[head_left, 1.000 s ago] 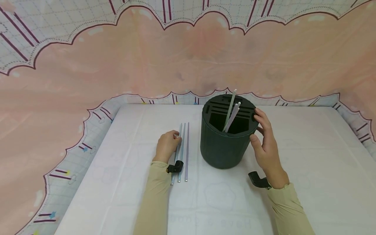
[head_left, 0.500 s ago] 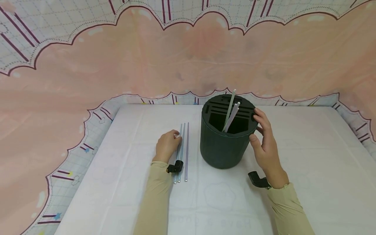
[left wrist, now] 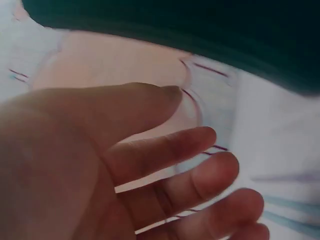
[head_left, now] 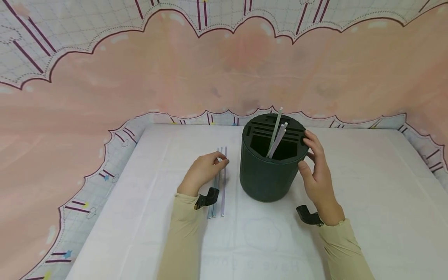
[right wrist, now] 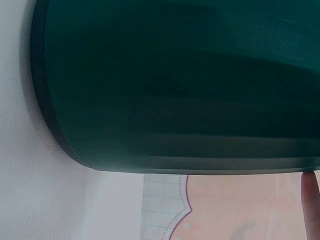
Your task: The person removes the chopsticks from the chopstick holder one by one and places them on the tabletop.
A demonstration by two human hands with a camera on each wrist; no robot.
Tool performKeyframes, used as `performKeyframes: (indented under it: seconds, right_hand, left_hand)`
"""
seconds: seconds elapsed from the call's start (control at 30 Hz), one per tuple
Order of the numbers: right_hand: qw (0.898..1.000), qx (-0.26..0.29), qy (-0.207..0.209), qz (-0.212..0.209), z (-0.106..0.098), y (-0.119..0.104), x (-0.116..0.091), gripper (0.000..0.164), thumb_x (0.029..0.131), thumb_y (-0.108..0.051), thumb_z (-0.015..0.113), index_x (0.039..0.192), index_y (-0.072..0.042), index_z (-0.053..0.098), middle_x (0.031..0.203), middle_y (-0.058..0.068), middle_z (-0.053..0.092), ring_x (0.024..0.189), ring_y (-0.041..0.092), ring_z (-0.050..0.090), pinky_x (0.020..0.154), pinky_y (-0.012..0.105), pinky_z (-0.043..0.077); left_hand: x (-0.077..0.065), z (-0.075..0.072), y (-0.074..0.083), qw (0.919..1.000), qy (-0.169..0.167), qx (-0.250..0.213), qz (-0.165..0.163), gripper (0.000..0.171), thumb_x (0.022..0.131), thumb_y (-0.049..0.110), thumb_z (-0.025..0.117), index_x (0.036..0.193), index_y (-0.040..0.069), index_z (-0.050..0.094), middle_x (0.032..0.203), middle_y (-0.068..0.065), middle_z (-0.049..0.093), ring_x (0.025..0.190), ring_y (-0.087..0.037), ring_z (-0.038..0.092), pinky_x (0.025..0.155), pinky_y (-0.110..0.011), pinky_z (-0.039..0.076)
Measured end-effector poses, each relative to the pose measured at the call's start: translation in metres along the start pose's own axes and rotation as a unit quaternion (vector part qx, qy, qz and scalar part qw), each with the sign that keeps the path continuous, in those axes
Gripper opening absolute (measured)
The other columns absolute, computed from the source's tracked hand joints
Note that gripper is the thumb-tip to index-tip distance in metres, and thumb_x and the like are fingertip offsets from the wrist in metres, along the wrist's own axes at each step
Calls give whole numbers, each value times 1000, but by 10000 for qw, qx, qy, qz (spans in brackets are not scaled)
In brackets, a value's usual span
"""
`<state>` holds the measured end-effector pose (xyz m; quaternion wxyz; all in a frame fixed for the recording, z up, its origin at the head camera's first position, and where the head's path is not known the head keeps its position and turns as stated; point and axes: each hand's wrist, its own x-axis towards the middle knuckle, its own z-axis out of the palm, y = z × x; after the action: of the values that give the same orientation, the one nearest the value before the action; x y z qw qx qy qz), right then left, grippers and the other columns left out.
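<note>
A dark green cylindrical holder [head_left: 267, 181] with a slotted top stands upright on the white table. Several thin pale sticks [head_left: 278, 142] lean out of its large opening. My right hand [head_left: 319, 182] rests against the holder's right side, thumb toward the front and fingers at the rim; one fingertip [right wrist: 310, 190] touches its wall in the right wrist view. Left of the holder, two bluish sticks [head_left: 214, 208] and one purple stick [head_left: 223, 198] lie side by side. My left hand [head_left: 201, 171] is over them, partly covering them. In the left wrist view its fingers [left wrist: 215, 175] are loosely bent, apart from the thumb, holding nothing.
A white cloth [head_left: 367, 186] covers the table. Behind and to the left hangs a peach and white patterned curtain [head_left: 175, 77]. A small black wrist camera [head_left: 207, 197] sits on my left wrist, and another black camera [head_left: 308, 215] on my right.
My left hand has moved right, from beside the leftmost stick to over the purple one. That leftmost stick has shifted right, closer to its neighbour. My right hand stays on the holder.
</note>
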<state>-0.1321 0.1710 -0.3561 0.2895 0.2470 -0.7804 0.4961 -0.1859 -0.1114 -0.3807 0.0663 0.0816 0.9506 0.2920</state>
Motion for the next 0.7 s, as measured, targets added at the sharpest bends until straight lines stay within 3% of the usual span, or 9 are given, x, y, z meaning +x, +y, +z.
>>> performKeyframes:
  seconds: [0.4, 0.57, 0.7]
  right_hand:
    - [10000, 36, 5, 14, 1, 0, -1, 57, 93, -36, 43, 129, 6, 32, 142, 17, 25, 129, 27, 24, 89, 57, 29]
    - [10000, 21, 24, -15, 1, 1, -2, 56, 93, -36, 43, 129, 6, 32, 142, 17, 25, 129, 28, 25, 89, 57, 30]
    - [10000, 13, 28, -14, 0, 1, -2, 56, 93, -36, 43, 129, 6, 32, 142, 16, 25, 129, 27, 25, 89, 56, 30]
  left_hand:
    - [-29, -18, 52, 9922, 780, -210, 945, 22, 88, 40, 50, 100, 25, 61, 76, 12, 54, 63, -7, 49, 54, -26, 41]
    - [-41, -22, 68, 9803, 1281, -241, 1482, 20, 88, 36, 52, 101, 23, 60, 77, 13, 51, 64, -4, 47, 53, -24, 40]
    - [-48, -22, 78, 9646, 1808, -287, 1897, 18, 88, 32, 54, 100, 20, 61, 83, 12, 52, 69, -3, 48, 56, -21, 40]
